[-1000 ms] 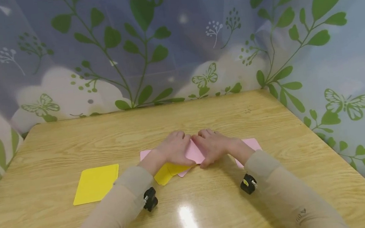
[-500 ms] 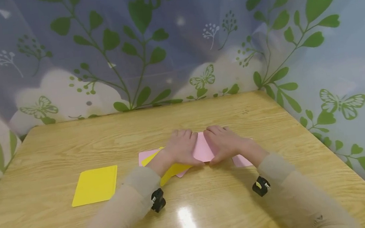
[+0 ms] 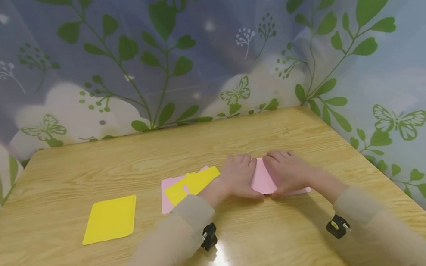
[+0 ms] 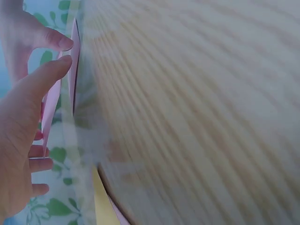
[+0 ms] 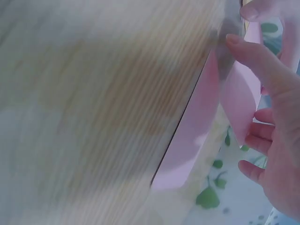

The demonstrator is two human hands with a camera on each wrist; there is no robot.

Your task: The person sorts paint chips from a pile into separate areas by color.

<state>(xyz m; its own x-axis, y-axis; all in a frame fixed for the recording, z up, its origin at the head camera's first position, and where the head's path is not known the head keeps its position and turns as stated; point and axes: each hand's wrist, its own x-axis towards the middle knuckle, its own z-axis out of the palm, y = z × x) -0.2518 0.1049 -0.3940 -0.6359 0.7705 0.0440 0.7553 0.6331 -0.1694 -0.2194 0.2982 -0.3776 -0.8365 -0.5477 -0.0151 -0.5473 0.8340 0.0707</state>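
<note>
Both hands hold one pink card (image 3: 263,179) between them, thumbs at its near edge and fingers at its far edge. My left hand (image 3: 239,178) grips its left side, and in the left wrist view the card stands off the table. On the other side my right hand (image 3: 289,172) grips it, with curled fingers (image 5: 262,133) behind the card. Below lies another pink card or stack (image 5: 192,136), mostly covered by the right hand in the head view. Left of the hands, yellow cards (image 3: 202,181) overlap at a slant on a pink card (image 3: 167,194).
A squared stack of yellow cards (image 3: 109,219) lies apart at the left of the wooden table (image 3: 153,156). A leaf-patterned curtain (image 3: 192,87) hangs along the back and right table edges. Each wrist wears a small black camera.
Both hands have moved right together, carrying the pink card away from the mixed yellow and pink cards. Those cards now show more fully, and the pink card at the right is more hidden.
</note>
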